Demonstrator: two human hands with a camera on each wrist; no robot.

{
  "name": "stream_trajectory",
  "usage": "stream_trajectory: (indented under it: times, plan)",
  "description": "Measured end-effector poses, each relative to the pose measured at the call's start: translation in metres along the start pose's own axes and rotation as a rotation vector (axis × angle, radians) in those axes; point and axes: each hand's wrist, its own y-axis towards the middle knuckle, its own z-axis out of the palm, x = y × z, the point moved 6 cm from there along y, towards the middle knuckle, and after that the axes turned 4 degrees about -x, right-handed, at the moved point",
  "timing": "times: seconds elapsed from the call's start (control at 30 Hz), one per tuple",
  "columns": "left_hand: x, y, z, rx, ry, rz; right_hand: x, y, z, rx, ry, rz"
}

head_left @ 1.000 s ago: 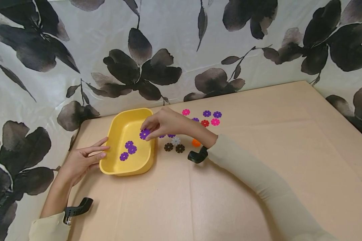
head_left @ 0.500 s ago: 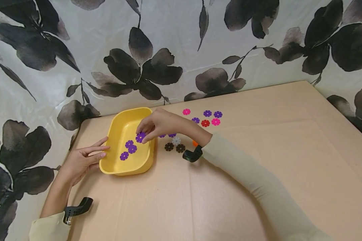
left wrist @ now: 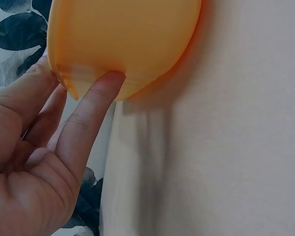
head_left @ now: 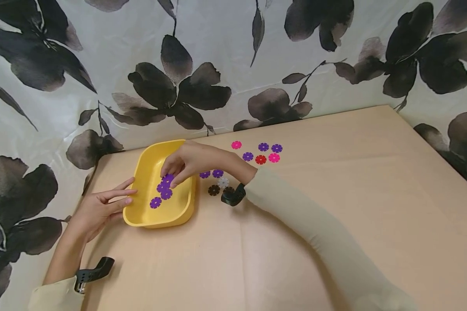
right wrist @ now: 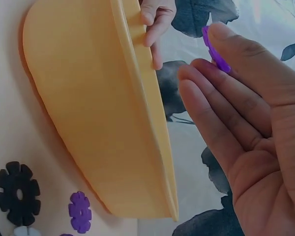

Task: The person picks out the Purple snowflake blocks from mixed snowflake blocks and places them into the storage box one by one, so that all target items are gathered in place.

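A yellow tray [head_left: 179, 207] stands at the left of the table with several purple snowflake discs [head_left: 155, 202] on its floor. My left hand [head_left: 103, 209] holds the tray at its left rim. In the left wrist view its thumb [left wrist: 99, 101] lies against the outer wall, with other fingers partly hidden behind the edge. Over the tray, my right hand [head_left: 192, 160] pinches one purple snowflake disc [right wrist: 216, 53] between thumb and fingertips. From the head, this disc overlaps the others in the tray.
Loose snowflake discs lie right of the tray: white [head_left: 223, 182], dark [head_left: 214, 190], purple [head_left: 247, 156], red [head_left: 260, 160] and pink [head_left: 274, 158]. My right forearm reaches across the table [head_left: 210, 263]. A floral cloth [head_left: 225, 65] hangs along the table's back edge.
My right hand has moved left and slightly down over the tray with the purple snowflake disc, closer to the discs inside. The left hand stays at the rim.
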Motion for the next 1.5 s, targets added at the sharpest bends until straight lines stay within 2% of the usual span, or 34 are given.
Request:
stream_trajectory:
  times: [0.37, 0.67, 0.93, 1.3, 1.5]
  plan:
    - [0.000, -0.003, -0.002, 0.022, -0.021, 0.005, 0.005, 0.025, 0.005, 0.117, 0.103, -0.008]
    - [-0.003, -0.005, -0.001, 0.043, -0.039, 0.026, 0.009, 0.037, 0.011, 0.176, 0.184, -0.027]
    - [-0.003, -0.006, -0.002, 0.047, -0.046, 0.033, 0.004, 0.046, 0.019, 0.238, 0.230, -0.045]
    - [0.000, 0.000, -0.002, 0.043, 0.001, 0.014, -0.006, 0.050, 0.020, 0.259, 0.248, -0.010]
    - [0.000, 0.001, 0.000, 0.040, -0.013, 0.014, -0.012, 0.054, 0.023, 0.269, 0.252, 0.020]
